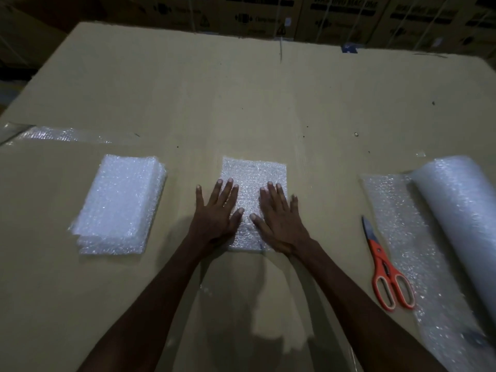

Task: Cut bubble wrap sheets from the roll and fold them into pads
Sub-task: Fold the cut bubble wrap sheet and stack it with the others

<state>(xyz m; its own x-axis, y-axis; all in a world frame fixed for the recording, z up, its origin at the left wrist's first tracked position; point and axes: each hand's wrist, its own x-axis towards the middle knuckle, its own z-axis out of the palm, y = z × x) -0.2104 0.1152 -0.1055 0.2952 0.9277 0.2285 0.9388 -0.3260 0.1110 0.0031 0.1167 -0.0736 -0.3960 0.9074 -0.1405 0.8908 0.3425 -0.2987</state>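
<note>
A folded bubble wrap pad [251,173] lies flat in the middle of the cardboard work surface [241,103]. My left hand [218,210] presses on its left side with straight, spread fingers. My right hand [279,213] presses on its right side the same way. A stack of folded pads [120,204] sits to the left. The bubble wrap roll [461,210] lies at the right with a loose sheet end [394,210] unrolled beside it. Orange-handled scissors [383,267] rest shut on that sheet's edge.
A strip of bubble wrap [53,134] lies along the far left seam of the cardboard. Printed cartons [335,12] stand in a row behind the work surface. Bare cardboard stretches beyond the pad.
</note>
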